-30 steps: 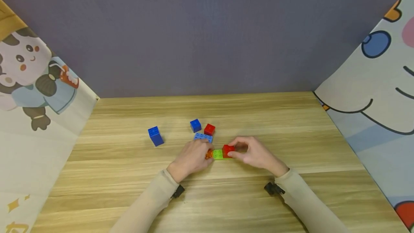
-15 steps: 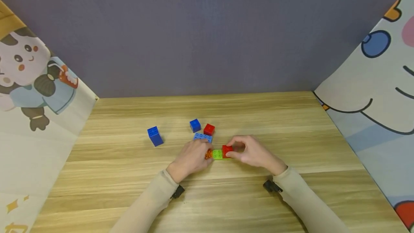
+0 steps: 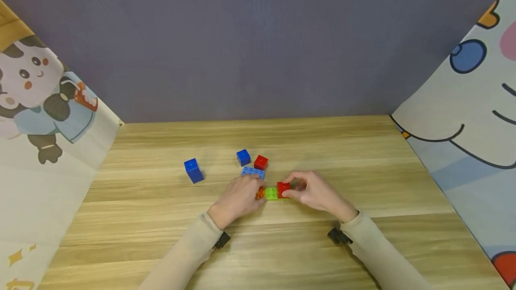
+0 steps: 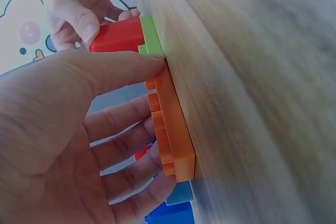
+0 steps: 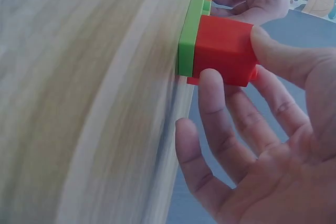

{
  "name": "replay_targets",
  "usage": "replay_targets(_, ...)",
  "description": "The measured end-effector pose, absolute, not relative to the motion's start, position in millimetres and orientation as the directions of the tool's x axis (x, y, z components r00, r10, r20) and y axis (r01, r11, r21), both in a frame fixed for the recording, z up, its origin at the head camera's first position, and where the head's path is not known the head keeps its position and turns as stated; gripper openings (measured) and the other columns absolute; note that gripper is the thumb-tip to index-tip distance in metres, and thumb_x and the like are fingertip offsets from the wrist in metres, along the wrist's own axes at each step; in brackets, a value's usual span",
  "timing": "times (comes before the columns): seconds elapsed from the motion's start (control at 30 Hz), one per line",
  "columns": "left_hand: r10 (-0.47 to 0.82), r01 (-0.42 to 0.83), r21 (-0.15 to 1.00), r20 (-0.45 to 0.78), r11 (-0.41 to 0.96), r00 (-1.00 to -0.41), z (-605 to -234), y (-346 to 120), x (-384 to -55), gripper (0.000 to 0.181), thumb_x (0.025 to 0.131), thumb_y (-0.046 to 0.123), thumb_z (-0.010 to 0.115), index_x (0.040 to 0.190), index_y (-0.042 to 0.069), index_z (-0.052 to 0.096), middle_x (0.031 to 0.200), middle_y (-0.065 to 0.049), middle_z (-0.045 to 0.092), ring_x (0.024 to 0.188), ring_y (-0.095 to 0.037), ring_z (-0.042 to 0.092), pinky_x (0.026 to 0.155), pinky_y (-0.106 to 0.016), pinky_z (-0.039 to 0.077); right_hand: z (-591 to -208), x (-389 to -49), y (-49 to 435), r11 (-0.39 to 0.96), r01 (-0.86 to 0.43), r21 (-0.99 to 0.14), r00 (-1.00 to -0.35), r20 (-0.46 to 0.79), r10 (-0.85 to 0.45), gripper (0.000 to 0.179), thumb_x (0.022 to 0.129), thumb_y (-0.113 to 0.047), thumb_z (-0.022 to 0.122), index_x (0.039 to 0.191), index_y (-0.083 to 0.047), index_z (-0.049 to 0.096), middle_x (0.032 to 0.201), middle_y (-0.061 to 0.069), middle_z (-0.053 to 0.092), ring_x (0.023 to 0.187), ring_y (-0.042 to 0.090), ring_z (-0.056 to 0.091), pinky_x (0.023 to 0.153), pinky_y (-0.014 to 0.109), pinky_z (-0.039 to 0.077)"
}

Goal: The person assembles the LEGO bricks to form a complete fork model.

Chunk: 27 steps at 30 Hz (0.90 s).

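In the head view, my left hand (image 3: 239, 194) lies over an orange toy building brick (image 3: 260, 193). The left wrist view shows thumb and fingers on opposite sides of this long, studded orange brick (image 4: 177, 132). End to end with it is a lime-green brick (image 3: 271, 193), flat on the table. A red block (image 3: 283, 189) stands upright on the green brick's right end, its lower edge right at the green surface. Thumb and fingers of my right hand (image 3: 318, 194) pinch the red block (image 5: 226, 48) from the right.
Behind my left hand are a light blue studded brick (image 3: 253, 172), a small blue block (image 3: 243, 157) and a red block (image 3: 261, 162). Farther left stands a taller blue block (image 3: 194, 171). A grey wall (image 3: 258, 48) rises behind the wooden table (image 3: 161, 245), with printed panels either side.
Over the last second my right hand and the red block have shifted very slightly left. My left hand and the other bricks keep their places.
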<state>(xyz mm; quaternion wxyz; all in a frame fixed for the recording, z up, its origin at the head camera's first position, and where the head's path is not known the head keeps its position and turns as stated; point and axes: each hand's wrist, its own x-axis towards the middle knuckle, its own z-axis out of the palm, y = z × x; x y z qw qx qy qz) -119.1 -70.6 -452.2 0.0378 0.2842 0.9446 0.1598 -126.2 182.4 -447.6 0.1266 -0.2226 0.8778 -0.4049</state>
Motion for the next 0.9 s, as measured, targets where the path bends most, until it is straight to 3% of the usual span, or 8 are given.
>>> replay_targets(0.17, 0.553, 0.532, 0.319, 0.028, 0.785, -0.833, -452, -71, -119, 0.027, 0.092, 0.026, 0.084, 0.114, 0.010, 0.081, 0.113, -0.006, 0.078, 0.101, -0.026, 0.073, 0.086, -0.042, 0.062, -444, -127, 179, 0.571, -0.285, -0.770, -0.864, -0.051, -0.500, 0.020, 0.096, -0.022, 0.082, 0.112, -0.012, 0.076, 0.108, 0.009, 0.078, 0.072, 0.012, 0.066, 0.061, 0.026, 0.055)
replay_targets(0.43, 0.551, 0.527, 0.325, 0.020, 0.786, -0.834, -452, -71, -119, 0.027, 0.092, 0.027, 0.084, 0.113, 0.010, 0.081, 0.111, -0.006, 0.078, 0.098, -0.024, 0.073, 0.084, -0.039, 0.061, -430, -133, 173, 0.649, -0.256, -0.716, -0.854, -0.147, -0.499, 0.018, 0.095, -0.023, 0.083, 0.107, -0.016, 0.073, 0.118, 0.006, 0.078, 0.103, 0.023, 0.074, 0.082, 0.037, 0.061)
replay_targets(0.7, 0.550, 0.524, 0.327, 0.017, 0.786, -0.835, -450, -71, -118, 0.027, 0.092, 0.027, 0.084, 0.113, 0.010, 0.081, 0.108, -0.005, 0.078, 0.095, -0.022, 0.072, 0.081, -0.037, 0.060, -433, -137, 175, 0.608, -0.161, -0.777, -0.845, -0.210, -0.492, 0.022, 0.094, -0.023, 0.084, 0.111, -0.015, 0.072, 0.121, 0.009, 0.076, 0.095, 0.019, 0.071, 0.073, 0.033, 0.059)
replay_targets(0.9, 0.551, 0.528, 0.318, 0.020, 0.788, -0.834, -451, -71, -119, 0.027, 0.092, 0.026, 0.084, 0.114, 0.010, 0.081, 0.110, -0.005, 0.078, 0.097, -0.023, 0.073, 0.083, -0.038, 0.061, -440, -142, 182, 0.520, -0.134, -0.843, -0.795, -0.222, -0.564, 0.026, 0.098, -0.023, 0.078, 0.118, -0.012, 0.066, 0.131, 0.016, 0.072, 0.095, 0.019, 0.073, 0.080, 0.038, 0.060)
